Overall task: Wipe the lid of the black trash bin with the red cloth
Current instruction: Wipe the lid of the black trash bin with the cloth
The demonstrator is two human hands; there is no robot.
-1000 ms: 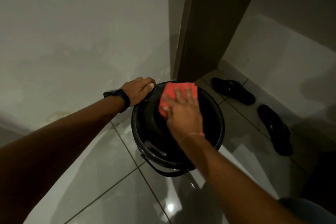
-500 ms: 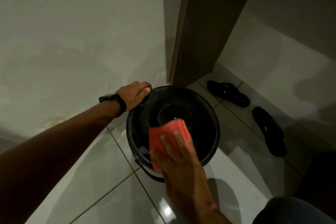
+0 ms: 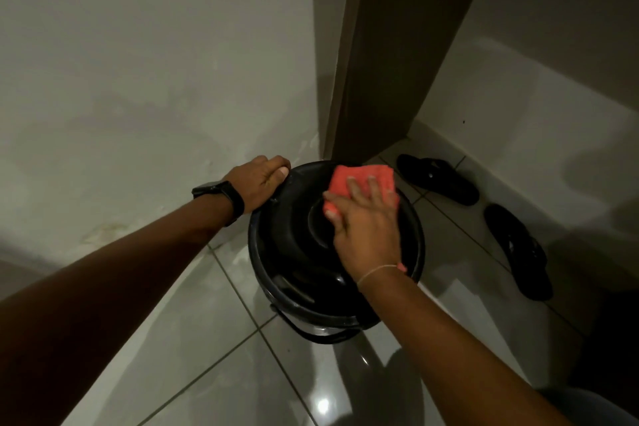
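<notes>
Head view. The black trash bin [image 3: 332,301] stands on the tiled floor [image 3: 214,349], close to the wall [image 3: 138,79] and just in front of the brown door frame [image 3: 390,52]. Its lid [image 3: 294,225] is seated on the bin, domed, with a raised centre ring.

Your left hand [image 3: 257,180] is closed over the far-left edge of the lid, fingers curled over the rim, thumb on top. Judged purpose: it braces the bin against the wall side so the wiping push does not slide or spin it on the glossy tiles.

Your right hand [image 3: 366,218] lies flat, fingers spread, pressing the red cloth [image 3: 359,178] onto the far-right part of the lid. The cloth is folded into a pad, which likely gives an even contact face. The open palm spreads pressure over the curve rather than pinching.

The two hands are apart, on opposite sides of the lid's far half.

The near part of the lid shows bare. Whether it is already clean cannot be told in this dim light.

Two black sandals [image 3: 439,181] lie to the right, apart from the bin, out of the wiping path.
</notes>
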